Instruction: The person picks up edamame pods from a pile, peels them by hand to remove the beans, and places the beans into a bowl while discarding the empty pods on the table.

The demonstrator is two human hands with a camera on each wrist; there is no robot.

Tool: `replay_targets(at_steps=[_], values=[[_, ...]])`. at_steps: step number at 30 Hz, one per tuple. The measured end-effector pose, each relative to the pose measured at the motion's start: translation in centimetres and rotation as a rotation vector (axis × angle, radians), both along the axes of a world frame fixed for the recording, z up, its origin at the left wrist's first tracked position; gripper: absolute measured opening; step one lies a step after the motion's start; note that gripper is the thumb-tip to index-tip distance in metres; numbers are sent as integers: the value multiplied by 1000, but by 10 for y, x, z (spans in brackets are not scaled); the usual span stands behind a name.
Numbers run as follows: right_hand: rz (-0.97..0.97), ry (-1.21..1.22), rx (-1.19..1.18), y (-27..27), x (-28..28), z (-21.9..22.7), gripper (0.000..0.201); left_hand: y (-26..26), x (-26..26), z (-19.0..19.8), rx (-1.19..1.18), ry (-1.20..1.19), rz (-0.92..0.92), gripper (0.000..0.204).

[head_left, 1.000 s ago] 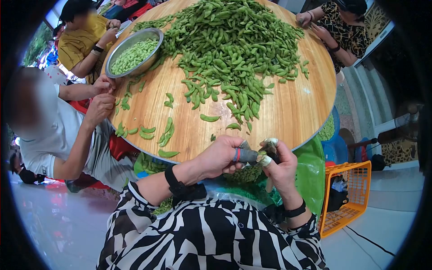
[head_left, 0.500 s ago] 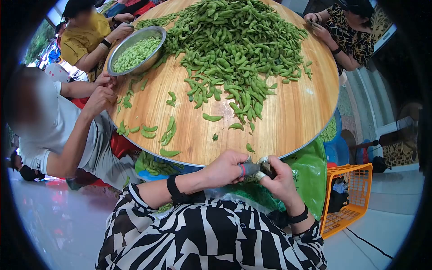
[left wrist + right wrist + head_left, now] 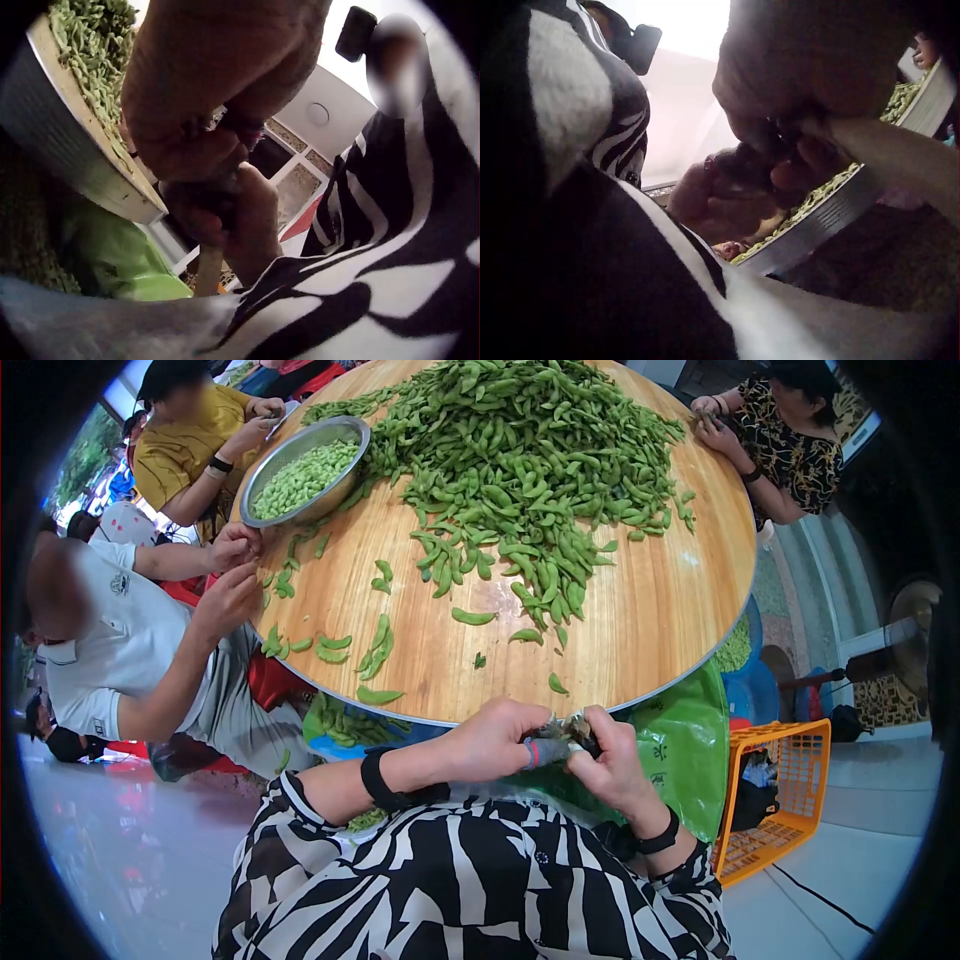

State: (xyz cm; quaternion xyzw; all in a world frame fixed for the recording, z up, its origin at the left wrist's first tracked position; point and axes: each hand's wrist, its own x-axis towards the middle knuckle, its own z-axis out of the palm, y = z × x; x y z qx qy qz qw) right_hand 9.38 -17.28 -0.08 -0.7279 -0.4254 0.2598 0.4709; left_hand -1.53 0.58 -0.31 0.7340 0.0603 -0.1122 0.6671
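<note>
Close in front of the body, at the near table edge, my left hand and right hand meet fingertip to fingertip. Grey cloth covers with a red band wrap left fingers; right fingertips wear covers too. Both hands pinch an edamame pod between them, mostly hidden by the fingers. In the left wrist view the left hand looms dark above the right hand. The right wrist view has the right hand over the left hand. A large heap of edamame pods covers the table's far middle.
Loose pods lie on the round wooden table. A metal bowl of shelled beans stands at left. Green plastic hangs below the edge, beside an orange crate. Several other people sit around the table.
Both hands have drawn back from over the table edge toward the body, still together. A small pod near the edge now shows where the hands were. The green bit between the fingertips is now hidden.
</note>
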Motion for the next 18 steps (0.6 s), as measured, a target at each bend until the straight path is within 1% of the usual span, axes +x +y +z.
replay_targets(at_steps=[3, 5, 9, 11, 12, 14, 15, 17, 18], values=[[38, 12, 18, 0, 3, 1, 22, 3, 0, 14, 43, -32, -12, 11], [61, -30, 68, 0, 2, 8, 22, 4, -1, 18, -55, 94, -24, 11], [37, -59, 113, 5, -1, 5, 25, 5, 0, 22, -98, 116, -16, 11], [-66, -283, 335, 13, -4, 6, 25, 4, 0, 23, -69, 73, -21, 11], [-66, -283, 336, 11, -2, 6, 25, 2, -1, 21, -68, 73, -21, 11], [16, -217, 206, 5, 6, 4, 26, 0, -2, 14, 52, -55, -5, 12], [15, -218, 208, 5, 6, 5, 26, 0, -3, 16, 55, -56, -6, 12], [-12, -64, 149, 4, 4, 7, 27, -2, -5, 19, -15, 17, 31, 13], [-10, -63, 148, 4, 3, 7, 27, -1, -6, 18, -16, 18, 33, 13]])
